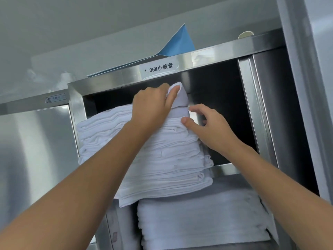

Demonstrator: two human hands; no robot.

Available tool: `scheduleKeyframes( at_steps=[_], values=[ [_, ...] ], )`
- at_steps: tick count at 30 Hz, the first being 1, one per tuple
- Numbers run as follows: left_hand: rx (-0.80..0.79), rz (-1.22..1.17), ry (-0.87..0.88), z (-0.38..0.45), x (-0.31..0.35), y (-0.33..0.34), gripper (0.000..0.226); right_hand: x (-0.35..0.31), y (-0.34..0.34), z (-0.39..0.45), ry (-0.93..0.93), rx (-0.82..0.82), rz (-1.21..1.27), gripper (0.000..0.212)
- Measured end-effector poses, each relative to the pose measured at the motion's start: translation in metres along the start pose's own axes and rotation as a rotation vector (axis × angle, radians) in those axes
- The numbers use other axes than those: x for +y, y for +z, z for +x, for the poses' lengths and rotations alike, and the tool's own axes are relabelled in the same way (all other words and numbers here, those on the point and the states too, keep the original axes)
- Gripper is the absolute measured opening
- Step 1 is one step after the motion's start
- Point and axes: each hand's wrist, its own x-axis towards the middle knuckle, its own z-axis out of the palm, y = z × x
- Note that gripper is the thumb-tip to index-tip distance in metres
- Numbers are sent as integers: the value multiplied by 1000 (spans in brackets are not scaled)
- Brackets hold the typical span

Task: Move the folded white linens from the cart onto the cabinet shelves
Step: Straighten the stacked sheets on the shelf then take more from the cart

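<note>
Linens: folded white linens (153, 156) stacked on the top cabinet shelf (227, 167), the stack overhanging its front edge.
Left hand: left hand (151, 107) at 12 o'clock of the stack, fingers curled round the topmost fold, likely tucking it in.
Right hand: right hand (207, 123) at 2 o'clock, fingers loosely spread, thumb touching the stack's side to steady it.
Label: label (159, 68) above reads "1.35M小被套".
Lower shelf: second stack (201, 219) at 6 o'clock.

In front of me the steel cabinet (259, 109) carries on its upper shelf (225, 168) a tall stack of folded white linens (162, 159) overhanging the front edge, a second white stack (201, 219) on the shelf below, and a blue sheet (178, 42) on its top.
</note>
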Motion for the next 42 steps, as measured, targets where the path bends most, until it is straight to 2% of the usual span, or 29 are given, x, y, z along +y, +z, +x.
scheduleKeyframes(
  at_steps=[2,5,8,10,14,20,22,25,27,29,32,35,38,40,42],
  values=[
    [23,15,33,3,-1,3,55,2,2,1,-41,-30,20,36],
    [-70,-9,88,3,-5,4,71,7,6,3,-94,-45,15,31],
    [-100,-85,102,6,-10,-3,73,9,8,5,-94,-54,73,25],
    [-122,-56,143,6,-11,-6,64,10,10,5,-129,-49,71,25],
    [-203,83,152,2,-8,-5,21,18,19,5,-140,-72,116,35],
    [-366,79,-73,1,-24,-23,23,18,16,7,-149,-71,62,34],
    [-380,69,-149,0,-36,-33,22,9,12,18,-41,-26,209,35],
    [-322,49,-205,-5,-50,-42,17,-16,-1,51,327,33,418,40],
    [-277,62,-145,-15,-51,-40,17,-25,-8,71,565,-59,579,31],
    [-224,71,-79,-26,-51,-36,19,-29,-11,85,692,-144,729,30],
    [-145,37,-50,-35,-53,-28,20,-27,-11,97,770,-145,872,28],
    [-124,45,-35,-39,-56,-22,31,-24,-5,106,802,-124,948,21],
    [-101,19,-14,-39,-58,-24,33,-27,5,112,765,-155,766,1],
    [-111,5,21,-35,-59,-29,40,-25,11,114,732,-207,649,9],
    [-190,-6,12,-30,-63,-38,53,-23,13,114,712,-224,638,13]
  ],
)
